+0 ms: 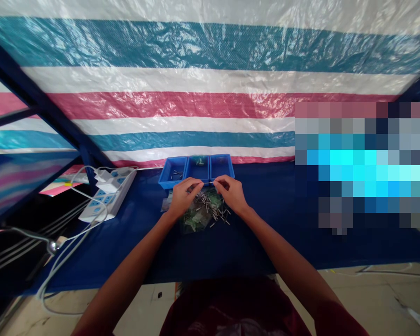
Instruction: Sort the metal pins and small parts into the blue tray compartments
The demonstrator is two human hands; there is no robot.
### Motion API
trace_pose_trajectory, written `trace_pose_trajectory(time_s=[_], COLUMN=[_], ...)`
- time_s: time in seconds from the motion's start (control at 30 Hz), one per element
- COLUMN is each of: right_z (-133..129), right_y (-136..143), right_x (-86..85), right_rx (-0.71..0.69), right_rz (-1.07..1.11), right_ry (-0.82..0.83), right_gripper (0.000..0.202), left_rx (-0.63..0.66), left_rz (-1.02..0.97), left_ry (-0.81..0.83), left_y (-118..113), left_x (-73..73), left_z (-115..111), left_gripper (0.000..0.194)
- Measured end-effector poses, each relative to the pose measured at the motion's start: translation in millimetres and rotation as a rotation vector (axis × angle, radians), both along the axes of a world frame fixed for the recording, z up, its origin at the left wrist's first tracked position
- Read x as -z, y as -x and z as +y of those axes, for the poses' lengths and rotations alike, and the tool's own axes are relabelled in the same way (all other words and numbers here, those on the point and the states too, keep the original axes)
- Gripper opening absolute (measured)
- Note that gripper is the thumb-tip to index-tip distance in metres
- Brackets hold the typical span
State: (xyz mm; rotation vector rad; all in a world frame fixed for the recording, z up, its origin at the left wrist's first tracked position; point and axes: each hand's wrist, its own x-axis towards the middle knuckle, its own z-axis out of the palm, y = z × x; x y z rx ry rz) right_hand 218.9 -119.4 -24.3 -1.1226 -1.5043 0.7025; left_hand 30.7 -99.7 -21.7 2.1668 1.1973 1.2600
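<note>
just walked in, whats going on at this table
A person's left hand and right hand hold a thin piece between them, too small to identify, by three blue bins. Nearer the person, loose metal pins and clear plastic bags lie on the blue table. A few small bits lie in the left bin.

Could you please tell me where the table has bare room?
Bare tabletop shows between the power strip and left forearm, and between blue trays and pixelated area. Metal pins and plastic bags crowd both hands.
</note>
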Motion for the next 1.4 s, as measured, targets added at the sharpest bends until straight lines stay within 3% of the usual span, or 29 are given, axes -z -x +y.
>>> trace_pose_trajectory(time_s=[0.33, 0.9, 1.4], right_z=[-3.1, -3.2, -1.9], right_y=[0.3, -0.1, 0.5], right_x=[-4.6, -2.8, -0.5], right_rx=[0.001, -0.02, -0.023], right_rz=[-0.015, 0.009, 0.027], right_ry=[0.005, 0.001, 0.019], right_gripper=[0.022, 0.028, 0.026], left_rx=[0.021, 0.023, -0.132], left_rz=[-0.269, -0.196, -0.249], left_ry=[0.275, 0.246, 0.197], left_y=[-3.6, -5.1, -5.3], left_x=[5.5, 0.1, -10.1], left_z=[0.6, -2.6, -8.7], left_gripper=[0.03, 0.03, 0.036])
